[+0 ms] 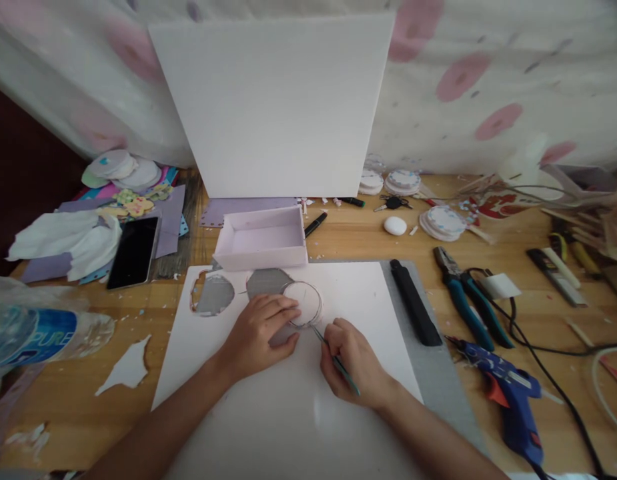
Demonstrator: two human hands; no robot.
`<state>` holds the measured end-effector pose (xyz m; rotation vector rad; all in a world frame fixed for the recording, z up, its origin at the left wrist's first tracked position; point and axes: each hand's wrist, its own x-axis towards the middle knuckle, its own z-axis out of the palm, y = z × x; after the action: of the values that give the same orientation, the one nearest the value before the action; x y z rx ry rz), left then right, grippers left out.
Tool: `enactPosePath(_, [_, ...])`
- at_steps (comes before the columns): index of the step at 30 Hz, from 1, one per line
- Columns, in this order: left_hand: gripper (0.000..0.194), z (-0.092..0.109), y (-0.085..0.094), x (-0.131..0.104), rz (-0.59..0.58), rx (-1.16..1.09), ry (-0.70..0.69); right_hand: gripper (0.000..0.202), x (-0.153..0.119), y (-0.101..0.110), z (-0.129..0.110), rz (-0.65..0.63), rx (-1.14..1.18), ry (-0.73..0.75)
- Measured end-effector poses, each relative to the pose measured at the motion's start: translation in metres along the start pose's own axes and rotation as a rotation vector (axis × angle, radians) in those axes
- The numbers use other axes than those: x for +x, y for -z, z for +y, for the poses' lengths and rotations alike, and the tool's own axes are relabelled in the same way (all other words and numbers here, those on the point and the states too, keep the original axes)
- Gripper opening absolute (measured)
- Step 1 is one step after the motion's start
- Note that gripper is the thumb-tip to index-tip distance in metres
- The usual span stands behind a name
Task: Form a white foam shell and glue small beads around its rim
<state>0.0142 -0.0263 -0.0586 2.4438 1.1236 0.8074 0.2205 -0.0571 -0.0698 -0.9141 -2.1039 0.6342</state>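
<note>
A white sheet (383,327) lies on a grey mat (451,387), with two round holes near its far edge. Beside the holes a thin ring (320,303) rests on the sheet around a round white area. My left hand (263,333) lies on the sheet with its fingers spread, fingertips at the ring's left side. My right hand (351,360) is closed around a thin green tool (345,375), whose tip touches the near edge of the ring.
An open pale box (263,257) stands behind the sheet, before a large white board (283,113). Pliers (471,300), a blue glue gun (518,400) and a black tool (415,303) lie right. At left are a phone (134,253), a bottle (48,333) and a paper scrap (128,367).
</note>
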Motion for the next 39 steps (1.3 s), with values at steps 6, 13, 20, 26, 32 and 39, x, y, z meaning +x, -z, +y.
enactPosePath(6, [0.03, 0.0, 0.0, -0.002, 0.009, 0.007, -0.008, 0.03, -0.003, 0.0, 0.001, 0.009, 0.062, -0.038])
enactPosePath(13, [0.038, 0.0, 0.008, -0.006, -0.07, 0.054, -0.085, 0.018, -0.01, 0.001, 0.008, 0.431, 0.627, -0.251])
enactPosePath(20, [0.051, -0.002, 0.031, -0.032, -0.064, 0.113, -0.188, 0.021, -0.004, 0.003, 0.013, 0.659, 0.818, -0.327])
enactPosePath(26, [0.039, -0.03, 0.045, -0.017, 0.299, 0.314, 0.084, 0.019, 0.001, 0.006, 0.01, 0.688, 0.844, -0.34])
enactPosePath(32, [0.022, -0.062, 0.048, 0.021, 0.25, 0.493, 0.097, 0.018, 0.003, 0.005, 0.011, 0.688, 0.787, -0.326])
enactPosePath(39, [0.013, -0.038, 0.038, 0.01, 0.295, 0.506, 0.02, 0.013, 0.003, 0.005, 0.011, 0.708, 0.776, -0.323])
